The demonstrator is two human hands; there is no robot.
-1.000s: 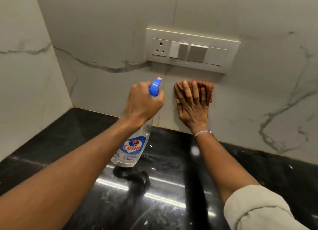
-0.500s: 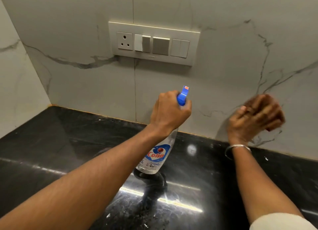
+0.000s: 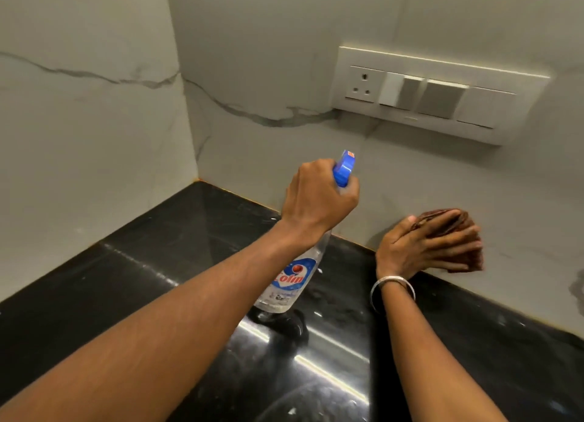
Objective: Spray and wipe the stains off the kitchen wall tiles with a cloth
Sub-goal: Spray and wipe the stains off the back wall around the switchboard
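My left hand (image 3: 316,197) grips the neck of a clear spray bottle (image 3: 292,284) with a blue trigger head (image 3: 344,168), held tilted just above the black counter (image 3: 151,282). The nozzle points at the grey marble wall tiles (image 3: 284,58). My right hand (image 3: 420,247) presses a folded brown cloth (image 3: 471,251) flat against the wall, low down, just above the counter's back edge. Its fingers lie straight across the cloth, and the thumb sits at the cloth's top edge. No stains are plain on the tiles.
A white panel with a socket and switches (image 3: 442,96) is set in the back wall above the cloth. A side wall (image 3: 79,121) meets the back wall in a corner at the left. The glossy counter carries reflections and small white specks.
My right hand swept the cloth from under the switch panel out to the right, then back left and down near the counter edge. My left hand kept its grip on the bottle.
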